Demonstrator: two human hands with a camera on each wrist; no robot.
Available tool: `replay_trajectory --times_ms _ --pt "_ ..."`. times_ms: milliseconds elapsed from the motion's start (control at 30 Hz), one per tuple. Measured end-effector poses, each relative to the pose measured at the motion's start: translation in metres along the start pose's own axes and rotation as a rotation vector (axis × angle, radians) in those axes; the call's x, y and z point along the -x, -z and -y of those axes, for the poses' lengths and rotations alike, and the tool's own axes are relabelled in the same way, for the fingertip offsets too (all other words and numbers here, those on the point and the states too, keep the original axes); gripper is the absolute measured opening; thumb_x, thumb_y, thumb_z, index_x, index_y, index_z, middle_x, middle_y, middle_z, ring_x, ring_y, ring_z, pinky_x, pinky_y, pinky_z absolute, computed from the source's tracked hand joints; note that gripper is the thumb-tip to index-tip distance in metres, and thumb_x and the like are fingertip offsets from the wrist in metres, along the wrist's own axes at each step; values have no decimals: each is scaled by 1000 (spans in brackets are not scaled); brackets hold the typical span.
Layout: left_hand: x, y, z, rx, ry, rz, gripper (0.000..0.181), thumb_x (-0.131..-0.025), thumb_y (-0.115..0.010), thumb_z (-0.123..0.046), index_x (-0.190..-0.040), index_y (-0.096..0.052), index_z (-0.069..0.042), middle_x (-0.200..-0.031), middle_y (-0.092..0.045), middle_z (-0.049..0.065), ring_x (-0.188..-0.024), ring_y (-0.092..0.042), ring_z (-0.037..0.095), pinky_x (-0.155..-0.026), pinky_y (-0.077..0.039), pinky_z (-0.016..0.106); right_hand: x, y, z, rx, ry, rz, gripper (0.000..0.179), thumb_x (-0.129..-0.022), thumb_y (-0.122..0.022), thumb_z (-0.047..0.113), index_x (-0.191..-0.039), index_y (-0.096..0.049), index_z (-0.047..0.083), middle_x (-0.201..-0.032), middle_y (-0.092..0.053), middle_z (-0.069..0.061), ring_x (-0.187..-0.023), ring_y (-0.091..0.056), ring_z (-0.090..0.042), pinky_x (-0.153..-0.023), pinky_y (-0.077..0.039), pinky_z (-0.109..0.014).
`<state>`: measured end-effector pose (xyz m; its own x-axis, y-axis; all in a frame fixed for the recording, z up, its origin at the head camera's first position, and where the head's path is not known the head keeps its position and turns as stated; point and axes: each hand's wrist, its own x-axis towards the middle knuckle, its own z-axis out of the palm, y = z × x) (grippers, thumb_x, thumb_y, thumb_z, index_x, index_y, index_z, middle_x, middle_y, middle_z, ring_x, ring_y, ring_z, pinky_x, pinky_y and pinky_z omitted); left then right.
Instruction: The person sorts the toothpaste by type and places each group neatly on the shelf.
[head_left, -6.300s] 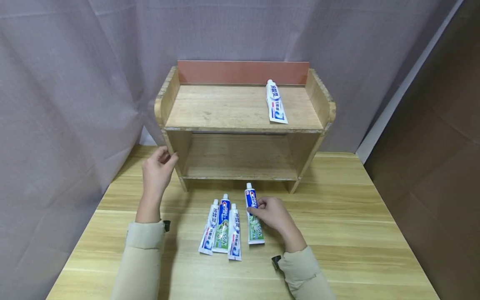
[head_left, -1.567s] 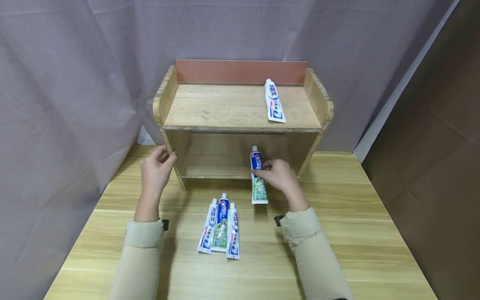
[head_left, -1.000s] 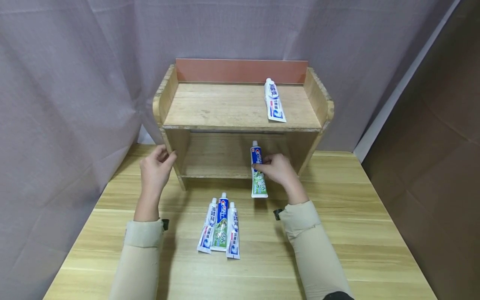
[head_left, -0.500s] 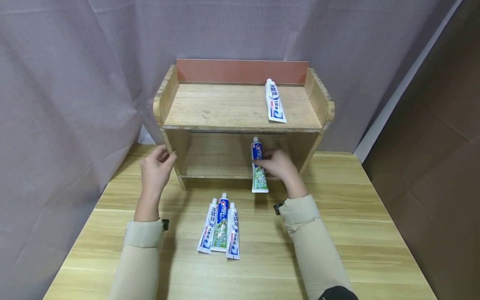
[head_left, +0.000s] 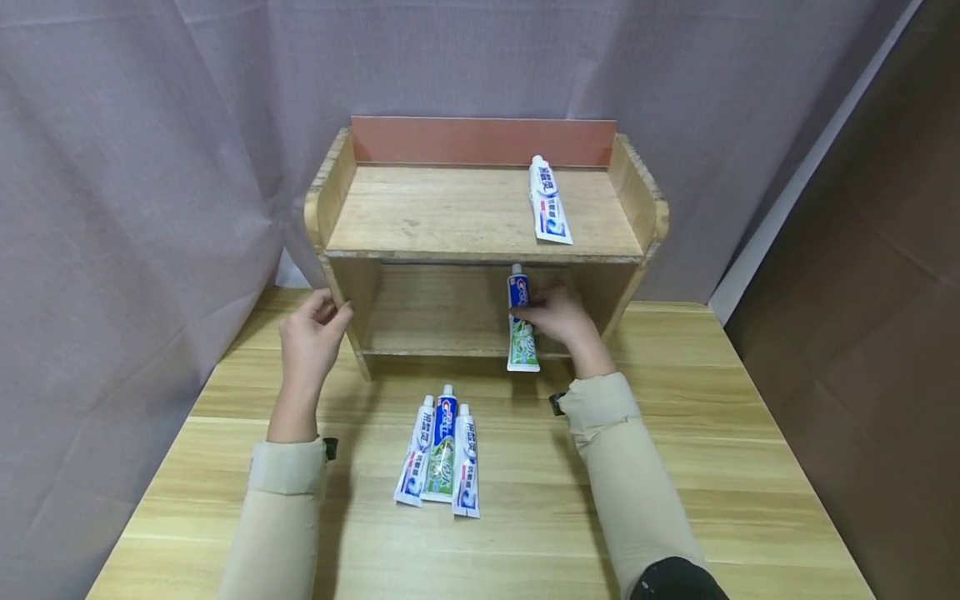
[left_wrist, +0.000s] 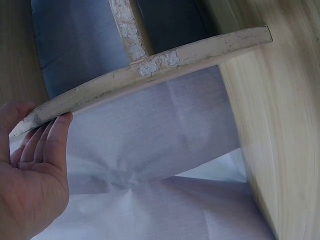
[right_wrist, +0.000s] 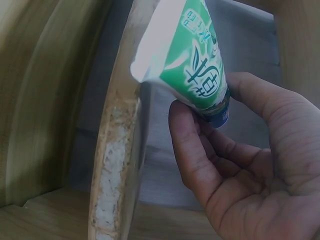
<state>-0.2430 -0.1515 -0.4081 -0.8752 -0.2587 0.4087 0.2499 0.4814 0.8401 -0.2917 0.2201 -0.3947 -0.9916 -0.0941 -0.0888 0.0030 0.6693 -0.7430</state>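
Observation:
A blue and green toothpaste tube point(head_left: 522, 343) is pinched between the thumb and fingers of my right hand point(head_left: 564, 321), cap pointing away. It is at the front of the wooden shelf's point(head_left: 442, 212) lower compartment, toward the right. In the right wrist view the tube's green crimped end point(right_wrist: 185, 62) is beside the lower board's worn front edge point(right_wrist: 115, 165); whether they touch, I cannot tell. My left hand point(head_left: 311, 342) grips the front edge of the shelf's left side panel point(left_wrist: 100, 87). A white and blue toothpaste tube point(head_left: 550, 202) lies on the top board.
On the table point(head_left: 720, 467), before the shelf, lie a white tube point(head_left: 416, 454), a blue and green tube point(head_left: 442, 446) and another white tube point(head_left: 467, 467), side by side. A grey curtain point(head_left: 465, 58) hangs behind; a brown panel point(head_left: 862, 275) stands at the right.
My right hand has lifted the blue and green tube off the table beside the other tubes and carried it forward into the lower compartment's front. My left hand has stayed on the side panel.

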Motion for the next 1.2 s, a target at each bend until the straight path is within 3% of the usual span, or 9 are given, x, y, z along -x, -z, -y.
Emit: replay_trajectory --times_ms 367,667,767,1000,1200 --pt "-1 -1 1 -4 -14 -7 21 -92 -72 -18 -108 -75 -6 -103 -76 12 -95 -74 25 -84 -60 33 -21 3 -9 -66 -8 -31 50 -89 -77 26 -118 -64 -12 -104 -69 -23 -82 -70 -31 -73 -62 -38" --pt "0 -1 2 2 -18 -7 20 -92 -72 -17 -108 -75 -6 -103 -76 12 -95 -74 25 -83 -60 32 -29 -4 -21 -77 -64 -97 85 -88 -77 34 -144 -33 -12 -115 -65 -25 -98 -65 -34 -90 -57 -42" --pt "0 -1 2 4 -17 -10 19 -91 -72 -16 -107 -75 -6 -102 -76 12 -96 -74 25 -84 -60 32 -31 -4 -21 -75 -59 -116 88 -87 -77 33 -146 -30 -11 -119 -62 -26 -100 -64 -36 -91 -56 -44" --pt "0 0 1 4 -8 4 22 -92 -72 -18 -109 -74 -6 -104 -75 12 -97 -74 25 -85 -60 32 -36 -4 -21 -11 -57 -145 79 -87 -76 36 -139 -42 -13 -129 -50 -27 -101 -62 -35 -91 -56 -44" --pt "-1 -1 2 -4 -8 0 21 -92 -71 -19 -109 -75 -7 -103 -76 11 -96 -74 25 -84 -60 33 -36 -9 -20 38 -30 -189 58 -89 -75 39 -118 -63 -10 -103 -65 -21 -85 -65 -30 -75 -58 -40"
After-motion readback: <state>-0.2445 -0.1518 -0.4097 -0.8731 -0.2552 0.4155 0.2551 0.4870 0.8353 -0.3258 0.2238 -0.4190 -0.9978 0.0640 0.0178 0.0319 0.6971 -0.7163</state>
